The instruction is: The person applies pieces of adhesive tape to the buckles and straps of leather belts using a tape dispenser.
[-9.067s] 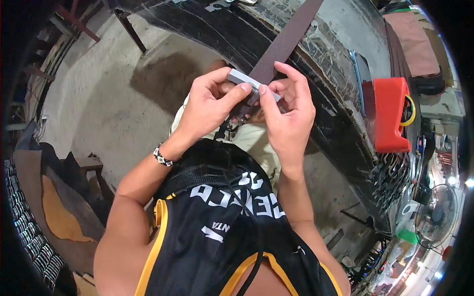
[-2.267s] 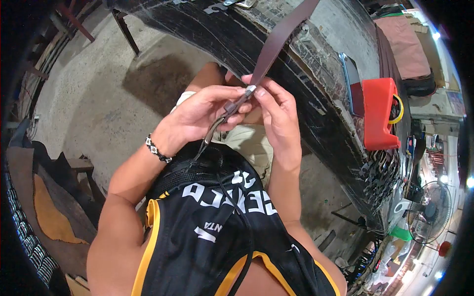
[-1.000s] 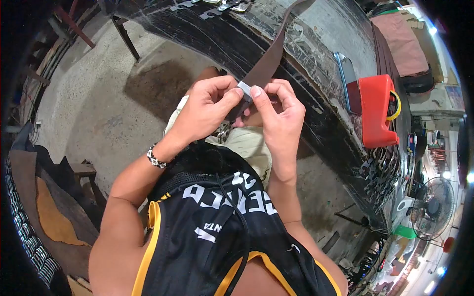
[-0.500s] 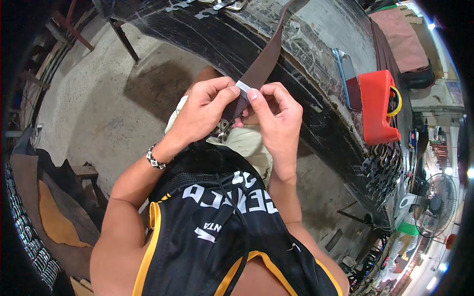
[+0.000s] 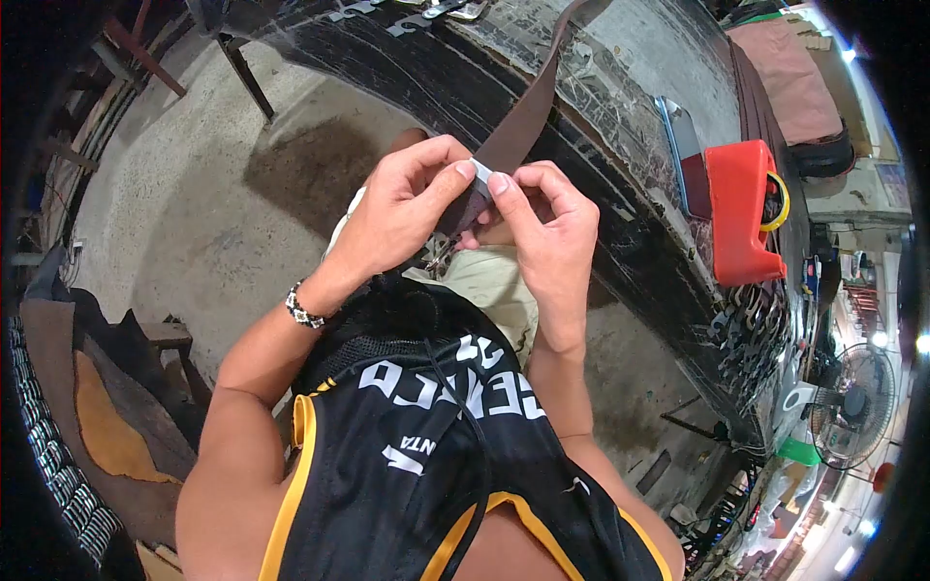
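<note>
Fingers of the left hand [image 5: 407,208] and right hand [image 5: 559,228] pinch a pale strip [image 5: 480,175] across a flat brown strap [image 5: 518,126], before the near edge of the black table [image 5: 630,228] (badly scuffed); the concrete floor [image 5: 203,184] is stained.

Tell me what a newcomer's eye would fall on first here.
Probably the red tape dispenser on the workbench, at the view's right. Next, the dark brown strap running up from between the left hand and right hand, with a pale piece pinched across it. Below, the white-lettered black jersey.
</note>
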`<state>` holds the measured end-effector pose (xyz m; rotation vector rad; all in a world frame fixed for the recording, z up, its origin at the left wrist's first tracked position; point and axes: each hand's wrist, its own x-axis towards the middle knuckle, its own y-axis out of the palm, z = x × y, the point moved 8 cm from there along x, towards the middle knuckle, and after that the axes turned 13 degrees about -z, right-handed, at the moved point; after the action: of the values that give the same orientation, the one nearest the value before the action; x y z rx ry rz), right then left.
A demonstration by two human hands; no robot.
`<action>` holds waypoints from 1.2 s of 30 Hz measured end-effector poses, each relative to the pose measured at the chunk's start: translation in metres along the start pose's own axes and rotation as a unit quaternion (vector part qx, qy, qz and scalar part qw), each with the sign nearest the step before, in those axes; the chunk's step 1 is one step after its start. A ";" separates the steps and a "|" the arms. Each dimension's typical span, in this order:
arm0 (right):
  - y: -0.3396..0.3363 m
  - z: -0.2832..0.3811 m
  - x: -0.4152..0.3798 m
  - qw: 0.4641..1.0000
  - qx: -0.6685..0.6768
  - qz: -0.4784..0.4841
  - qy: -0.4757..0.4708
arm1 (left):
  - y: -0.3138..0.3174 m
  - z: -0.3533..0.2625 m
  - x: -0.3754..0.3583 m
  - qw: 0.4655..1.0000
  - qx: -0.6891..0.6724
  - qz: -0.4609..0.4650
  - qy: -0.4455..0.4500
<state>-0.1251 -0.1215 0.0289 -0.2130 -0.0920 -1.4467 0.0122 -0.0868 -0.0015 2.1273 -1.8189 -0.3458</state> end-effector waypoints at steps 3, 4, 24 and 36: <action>0.001 0.002 -0.001 1.000 -0.004 -0.001 0.007 | 0.000 -0.003 0.000 1.000 0.010 0.010 0.007; 0.001 0.002 -0.001 1.000 -0.006 0.000 0.010 | 0.000 -0.004 0.000 1.000 0.014 0.014 0.009; -0.002 0.002 -0.001 0.999 -0.036 0.008 -0.018 | -0.004 -0.005 0.002 0.993 0.101 -0.003 0.064; 0.000 0.004 -0.003 1.000 -0.006 0.007 0.001 | 0.003 -0.004 -0.001 0.999 0.020 0.033 0.011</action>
<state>-0.1256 -0.1179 0.0321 -0.2208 -0.0804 -1.4335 0.0112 -0.0863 0.0034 2.0828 -1.8946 -0.2698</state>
